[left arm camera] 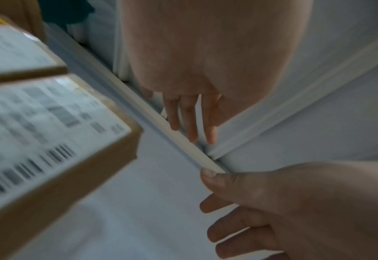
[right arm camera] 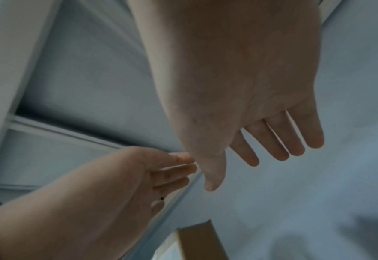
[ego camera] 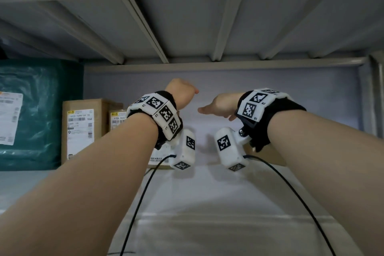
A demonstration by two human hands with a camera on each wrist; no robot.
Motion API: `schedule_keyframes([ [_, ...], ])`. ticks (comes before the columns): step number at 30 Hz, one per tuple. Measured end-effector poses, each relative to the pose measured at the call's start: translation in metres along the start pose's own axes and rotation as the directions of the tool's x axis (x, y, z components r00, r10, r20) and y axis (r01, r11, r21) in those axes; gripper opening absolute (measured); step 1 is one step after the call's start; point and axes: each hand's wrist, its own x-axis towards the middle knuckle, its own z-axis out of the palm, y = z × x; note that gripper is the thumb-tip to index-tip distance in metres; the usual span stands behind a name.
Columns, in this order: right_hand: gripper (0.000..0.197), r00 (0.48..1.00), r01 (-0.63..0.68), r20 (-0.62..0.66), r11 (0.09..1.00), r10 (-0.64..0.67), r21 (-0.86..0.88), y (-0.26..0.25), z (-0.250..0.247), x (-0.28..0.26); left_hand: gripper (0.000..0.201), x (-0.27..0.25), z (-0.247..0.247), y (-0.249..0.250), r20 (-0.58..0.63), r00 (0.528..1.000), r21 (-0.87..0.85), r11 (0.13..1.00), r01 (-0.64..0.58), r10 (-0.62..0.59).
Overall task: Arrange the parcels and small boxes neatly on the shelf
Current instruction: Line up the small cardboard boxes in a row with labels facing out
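Pale grey metal shelving fills the head view: a ribbed shelf underside overhead, a flat back wall, and the bare shelf (ego camera: 207, 193) surface below. Against the left end of that shelf stands a large parcel in teal plastic wrap (ego camera: 31, 114) with a white label, and just beside it on the right a tall brown cardboard box (ego camera: 83, 129) with a shipping label, then a shorter brown box (ego camera: 117, 119) partly hidden behind the left wrist. A small white box (ego camera: 158, 159) with printed text peeks out under the left wrist camera, resting on the shelf. Both forearms reach into the open middle of the shelf, each wearing a black band with black-and-white marker tiles and a white camera housing trailing a black cable. The left hand (ego camera: 182, 94) is raised near the back wall, its fingers loosely bent and apart, holding nothing. The right hand (ego camera: 218, 106) is level with it and near it, not touching, its fingers (right arm camera: 281, 140) straight and slightly spread, also holding nothing. In the left wrist view two labelled brown boxes lie close beside the left hand, blurred.
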Motion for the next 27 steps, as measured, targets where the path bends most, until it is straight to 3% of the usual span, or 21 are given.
schedule_keyframes([
  [9,0.049,0.996,-0.058,-0.067,0.996,0.054,-0.068,0.06,-0.007,-0.001,0.037,-0.007,0.083,0.041,0.168,0.985,0.015,0.999,0.035,-0.037],
  [13,0.04,0.993,-0.12,-0.029,0.991,0.119,-0.056,0.087,-0.007,0.005,0.029,-0.01,0.116,0.045,0.251,0.966,0.192,0.981,0.006,-0.055],
  [17,0.029,0.99,-0.136,0.037,0.991,0.135,0.015,0.118,0.002,0.011,0.034,-0.006,0.143,0.038,0.315,0.925,0.041,0.977,0.208,-0.211],
  [21,0.015,0.984,-0.173,0.047,0.983,0.171,0.062,0.135,0.008,0.017,0.039,0.0,0.15,0.03,0.335,0.922,-0.093,0.967,0.237,-0.193],
  [24,0.019,0.983,-0.183,0.038,0.983,0.182,0.022,0.139,0.009,0.02,0.038,0.001,0.149,0.028,0.373,0.893,-0.162,0.931,0.328,-0.25],
  [27,0.021,0.983,-0.183,0.024,0.983,0.184,-0.016,0.14,0.012,0.021,0.038,0.0,0.149,0.026,0.373,0.892,-0.172,0.926,0.337,-0.255],
])
